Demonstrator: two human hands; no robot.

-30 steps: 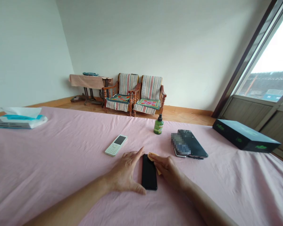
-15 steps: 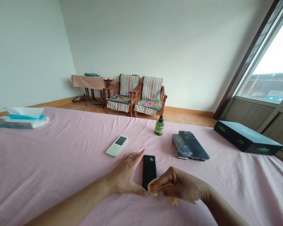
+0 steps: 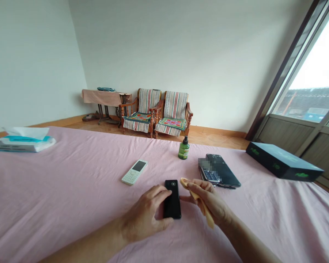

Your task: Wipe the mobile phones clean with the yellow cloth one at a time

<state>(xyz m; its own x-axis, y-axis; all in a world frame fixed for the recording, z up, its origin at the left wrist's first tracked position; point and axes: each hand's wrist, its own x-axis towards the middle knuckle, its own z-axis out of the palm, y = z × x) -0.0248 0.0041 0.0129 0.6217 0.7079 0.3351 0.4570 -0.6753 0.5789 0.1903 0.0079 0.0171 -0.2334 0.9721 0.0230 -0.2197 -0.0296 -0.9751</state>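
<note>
A black mobile phone (image 3: 172, 204) lies back side up on the pink sheet, its round camera at the far end. My left hand (image 3: 146, 210) steadies it from the left, with fingertips on its back and the thumb at its near edge. Just right of the phone, my right hand (image 3: 208, 199) is closed on a yellow cloth (image 3: 207, 213), whose tail hangs below the palm. A white keypad phone (image 3: 135, 172) with a dark screen lies beyond my left hand.
Past the phones stands a green spray bottle (image 3: 183, 149). Dark phones (image 3: 223, 171) lie together at the right, partly pixelated, near a black box (image 3: 283, 162). A tissue pack (image 3: 23, 140) sits far left. Two wooden chairs (image 3: 171, 120) stand beyond the sheet (image 3: 79, 182).
My right hand has lifted the cloth from the phone's near end and moved up, to its right side. My left fingers have come down onto the phone's back.
</note>
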